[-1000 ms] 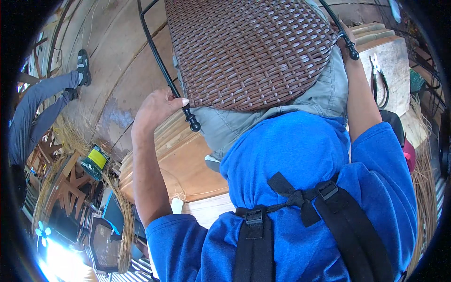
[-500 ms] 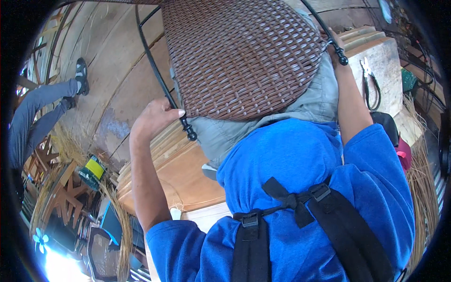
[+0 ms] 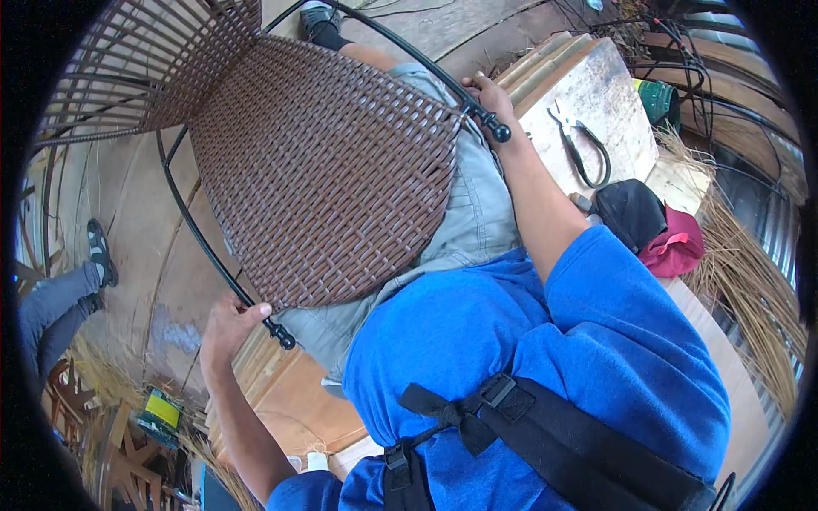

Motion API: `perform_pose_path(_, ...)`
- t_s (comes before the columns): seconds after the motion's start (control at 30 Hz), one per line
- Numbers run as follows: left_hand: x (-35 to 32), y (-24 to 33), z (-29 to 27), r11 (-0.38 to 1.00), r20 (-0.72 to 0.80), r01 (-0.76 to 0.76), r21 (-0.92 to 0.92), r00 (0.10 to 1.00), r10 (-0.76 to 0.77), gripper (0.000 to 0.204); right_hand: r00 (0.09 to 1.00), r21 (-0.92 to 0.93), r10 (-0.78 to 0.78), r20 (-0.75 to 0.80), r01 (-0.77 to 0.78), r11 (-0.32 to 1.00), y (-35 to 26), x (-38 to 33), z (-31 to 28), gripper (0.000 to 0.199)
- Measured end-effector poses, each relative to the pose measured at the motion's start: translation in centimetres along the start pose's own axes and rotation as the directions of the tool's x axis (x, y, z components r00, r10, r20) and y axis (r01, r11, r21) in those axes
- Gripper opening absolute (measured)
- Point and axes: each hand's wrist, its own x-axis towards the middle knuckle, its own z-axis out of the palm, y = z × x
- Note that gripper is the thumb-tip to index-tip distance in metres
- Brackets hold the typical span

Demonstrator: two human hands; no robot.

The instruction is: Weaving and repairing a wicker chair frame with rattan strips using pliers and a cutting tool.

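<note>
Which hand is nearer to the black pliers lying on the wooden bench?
Right. The right hand grips the chair frame's leg just beside the pliers; the left hand holds the other leg, across the woven seat.

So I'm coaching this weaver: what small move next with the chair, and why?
Probably lower the woven chair onto the lap. The left hand and right hand each grip a black frame leg, with the seat tilted over the knees and not yet resting steady.

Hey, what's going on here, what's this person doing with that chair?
A person in a blue shirt holds a brown woven chair upturned over their lap, gripping its black metal legs. The left hand holds one leg near its foot, the right hand another. Pliers lie on the wooden bench beside a black and red cap.
</note>
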Motion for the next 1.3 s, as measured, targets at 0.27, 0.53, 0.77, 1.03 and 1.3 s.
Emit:
perform_pose_path(0.27, -3.1, 2.5, 2.7, 0.955, -0.463, 0.001, 0.296, 0.875, 0.143, 0.044, 0.978, -0.463, -0.103, -0.182, 0.007, 0.886, -3.3, -7.3, 1.3, 0.048)
perform_pose_path(0.53, -8.2, -0.4, 8.6, 0.893, -0.414, 0.289, -0.345, 0.807, -0.421, 0.041, 0.966, -0.928, -0.253, 0.050, 0.139, 0.347, -4.4, -12.3, 5.3, 0.043)
perform_pose_path(0.77, -2.6, 1.5, 11.6, 0.811, -0.613, -0.118, -0.573, 0.719, -0.328, 0.049, 0.898, -0.914, -0.282, 0.338, 0.385, 0.130, -3.9, -6.9, -0.2, 0.055)
perform_pose_path(1.03, -6.5, 2.7, 11.3, 0.855, -0.744, -0.091, -0.511, 0.545, -0.387, 0.041, 0.755, -0.710, -0.394, 0.524, 0.643, 0.286, -5.8, -6.9, 0.4, 0.041)
perform_pose_path(1.3, -11.8, 7.6, 4.0, 0.856, -0.829, -0.213, -0.472, 0.438, -0.348, 0.033, 0.606, -0.479, -0.731, 0.315, 0.766, 0.428, -9.6, -14.3, 6.3, 0.043)
